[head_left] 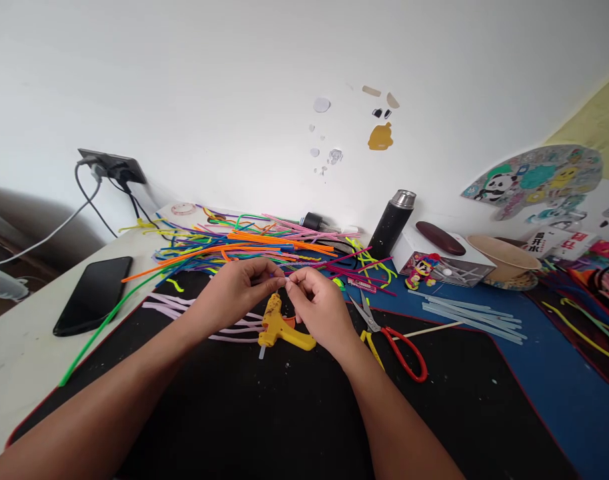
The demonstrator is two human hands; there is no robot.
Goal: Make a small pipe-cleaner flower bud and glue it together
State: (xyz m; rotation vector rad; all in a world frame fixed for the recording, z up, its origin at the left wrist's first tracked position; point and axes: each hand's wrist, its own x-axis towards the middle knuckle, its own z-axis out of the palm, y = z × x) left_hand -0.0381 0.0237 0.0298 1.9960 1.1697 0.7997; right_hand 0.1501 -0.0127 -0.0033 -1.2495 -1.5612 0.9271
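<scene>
My left hand (242, 287) and my right hand (314, 300) meet fingertip to fingertip above the mat. Both are closed in a pinch on a small lilac piece (286, 281) that looks like a pipe cleaner, mostly hidden by the fingers. Just below them lies a yellow hot glue gun (279, 331), its nozzle pointing up toward the hands and a clear glue stick poking out of its back end. Several lilac pipe cleaners (229, 330) lie left of the gun. To the right of my right hand are open scissors (384, 328) with red handles.
A heap of coloured pipe cleaners (234, 243) spreads along the wall. A black phone (94, 293) lies at left. On the right are a black flask (392, 223), a tissue box (409, 247), a small colourful figure (423, 269) and clear glue sticks (474, 317). A black mat (264, 413) covers the front.
</scene>
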